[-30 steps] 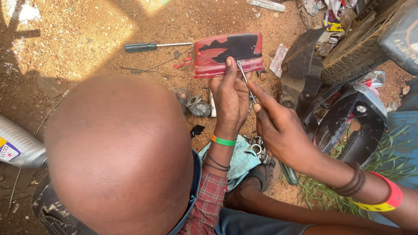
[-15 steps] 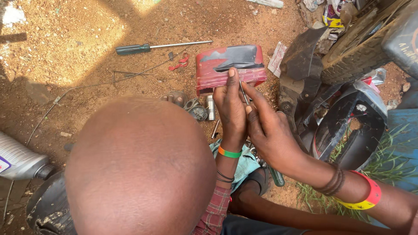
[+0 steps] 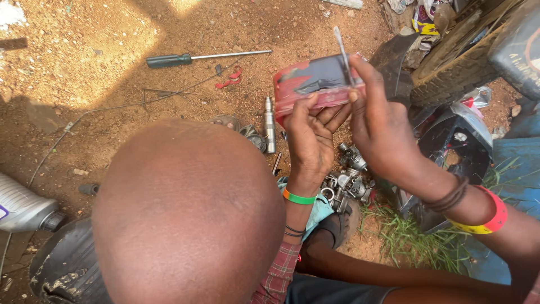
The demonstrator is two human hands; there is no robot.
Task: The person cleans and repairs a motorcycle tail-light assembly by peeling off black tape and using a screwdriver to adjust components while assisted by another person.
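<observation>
Pinching a thin metal rod [image 3: 342,53] upright in right hand [image 3: 382,126], left hand [image 3: 312,141] loosely curled just beside it. Above a carburettor [image 3: 346,183] and red tray [image 3: 315,81] on dirt ground [image 3: 112,67].

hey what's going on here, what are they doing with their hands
A person crouches over red dirt. The left hand and the right hand are raised together; the right pinches a thin metal strip upright. Below them lies a grey carburettor-like part. On the ground beyond sit a red container and a green-handled screwdriver.
</observation>
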